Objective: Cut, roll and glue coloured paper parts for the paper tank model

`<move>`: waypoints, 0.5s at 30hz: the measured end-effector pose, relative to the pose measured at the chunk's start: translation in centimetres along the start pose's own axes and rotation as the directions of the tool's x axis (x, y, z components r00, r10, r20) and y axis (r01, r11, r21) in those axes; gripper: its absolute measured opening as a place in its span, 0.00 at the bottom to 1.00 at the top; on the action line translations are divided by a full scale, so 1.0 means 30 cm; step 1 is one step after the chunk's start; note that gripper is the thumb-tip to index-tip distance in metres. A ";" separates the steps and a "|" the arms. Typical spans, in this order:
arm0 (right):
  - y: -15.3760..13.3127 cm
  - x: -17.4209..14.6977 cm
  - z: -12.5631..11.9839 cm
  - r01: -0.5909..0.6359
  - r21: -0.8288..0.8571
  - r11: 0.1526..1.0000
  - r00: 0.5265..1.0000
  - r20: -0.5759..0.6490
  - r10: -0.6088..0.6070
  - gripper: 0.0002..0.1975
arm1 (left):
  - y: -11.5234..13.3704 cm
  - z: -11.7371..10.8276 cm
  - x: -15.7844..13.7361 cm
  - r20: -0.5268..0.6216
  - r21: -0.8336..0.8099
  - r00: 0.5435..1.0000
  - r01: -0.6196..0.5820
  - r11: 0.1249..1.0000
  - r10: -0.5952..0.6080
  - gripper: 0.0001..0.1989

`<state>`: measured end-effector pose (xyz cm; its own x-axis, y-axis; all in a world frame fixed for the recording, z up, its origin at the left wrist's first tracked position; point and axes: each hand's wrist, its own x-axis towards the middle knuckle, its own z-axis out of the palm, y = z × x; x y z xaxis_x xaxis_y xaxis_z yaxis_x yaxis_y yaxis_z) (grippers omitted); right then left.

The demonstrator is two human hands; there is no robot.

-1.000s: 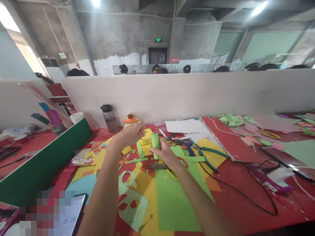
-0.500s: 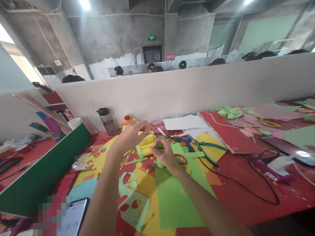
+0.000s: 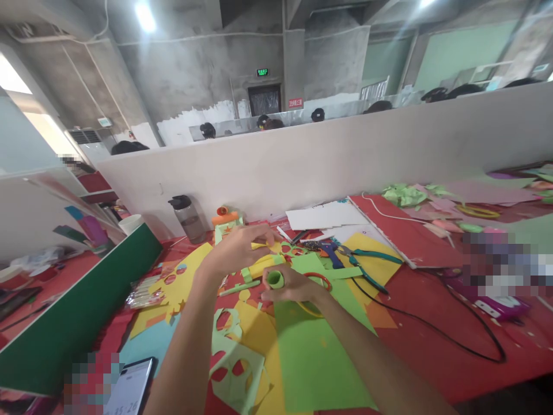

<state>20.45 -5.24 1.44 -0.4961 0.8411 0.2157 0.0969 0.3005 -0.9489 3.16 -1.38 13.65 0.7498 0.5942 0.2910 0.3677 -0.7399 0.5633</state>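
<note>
My right hand (image 3: 298,283) is closed around a small green paper roll (image 3: 275,280), whose hollow end faces me. My left hand (image 3: 239,251) hovers just beyond and to the left, fingers bent and apart, with nothing visible in it. Beneath and between the hands lies a folded yellow paper piece (image 3: 261,267) with green strips on it. Scissors with a red and yellow handle (image 3: 320,280) lie partly hidden under my right hand. A large green paper sheet (image 3: 319,357) spreads below my right forearm.
Pliers (image 3: 367,271) and a blue glue gun (image 3: 332,253) lie to the right, with a black cord (image 3: 425,317). A water bottle (image 3: 189,220) stands by the white partition (image 3: 268,170). Cut paper (image 3: 235,369), a phone (image 3: 129,386) and a green board (image 3: 86,311) are on the left.
My right hand has lowered slightly and wrapped around the green roll, whose open end is now plainer to see. My left hand has shifted right and a little down.
</note>
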 end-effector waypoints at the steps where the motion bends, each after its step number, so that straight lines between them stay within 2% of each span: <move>1: -0.002 0.001 0.001 0.031 0.013 0.999 0.998 -0.059 -0.030 0.15 | 0.007 0.005 0.002 0.014 0.000 1.000 -0.001 1.000 0.001 0.02; 4: -0.011 0.005 0.000 0.135 0.027 0.991 0.956 -0.265 -0.123 0.13 | 0.027 0.025 0.013 0.069 -0.032 0.998 -0.008 0.999 0.010 0.02; 8: -0.023 0.009 -0.011 0.231 -0.013 0.973 0.875 -0.434 -0.214 0.08 | 0.046 0.049 0.030 0.092 -0.061 0.993 -0.075 0.995 0.081 0.05; 12: -0.018 0.013 -0.021 0.230 -0.070 0.971 0.824 -0.517 -0.233 0.12 | 0.046 0.059 0.037 0.096 -0.034 0.985 -0.143 0.989 0.145 0.04; 15: -0.010 0.017 -0.024 0.261 -0.081 0.962 0.809 -0.525 -0.264 0.13 | 0.036 0.063 0.037 0.112 0.019 0.975 -0.196 0.980 0.192 0.03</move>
<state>20.79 -4.60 2.01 0.0258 0.8374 0.5460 0.0333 0.5451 -0.8377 5.43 -2.11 13.14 0.8634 0.4015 0.3055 0.2243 -0.8479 0.4804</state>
